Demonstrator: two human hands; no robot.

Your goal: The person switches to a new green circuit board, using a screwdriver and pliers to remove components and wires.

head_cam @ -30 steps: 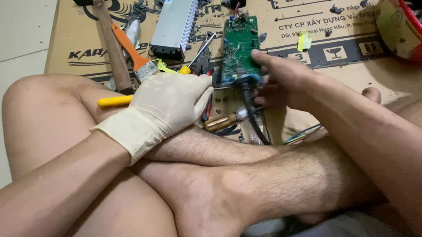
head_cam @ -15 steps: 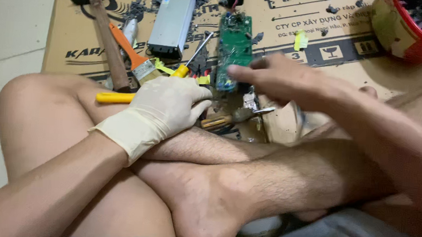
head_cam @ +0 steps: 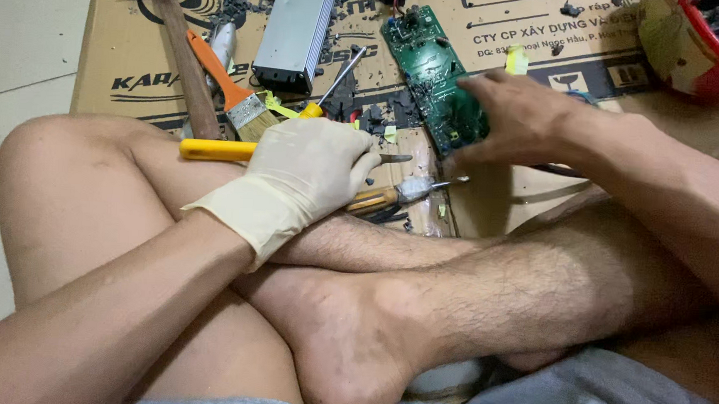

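**Gloved hand on a yellow-handled tool, bare hand on a green circuit board**

Sitting cross-legged on flattened cardboard (head_cam: 135,55), the person works over a scatter of tools. At the far left lies a hammer (head_cam: 182,50) with a wooden handle and dark head, its shaft running toward the near knee. Just right of it sits a paintbrush (head_cam: 233,94) with an orange handle, bristles pointing near. Farther right, a grey metal box (head_cam: 297,32) lies lengthwise on the cardboard, with a yellow-handled screwdriver (head_cam: 334,80) angled along its right side.

The left hand (head_cam: 307,170), in a pale rubber glove, rests on the shin with its fingers curled shut around a yellow-handled tool (head_cam: 213,150); the handle sticks out left of the glove and a metal tip shows to its right. Below that tip, a second tool with a wooden handle (head_cam: 385,197) lies on the cardboard.

Right of centre, a green circuit board (head_cam: 434,73) lies tilted among dark bits of debris. The bare right hand (head_cam: 518,120) covers its near end, fingers pressed down onto the board and thumb at its near edge; whether it truly pinches the board I cannot tell. At the far right corner stands a red bowl (head_cam: 717,66) holding dark scraps.
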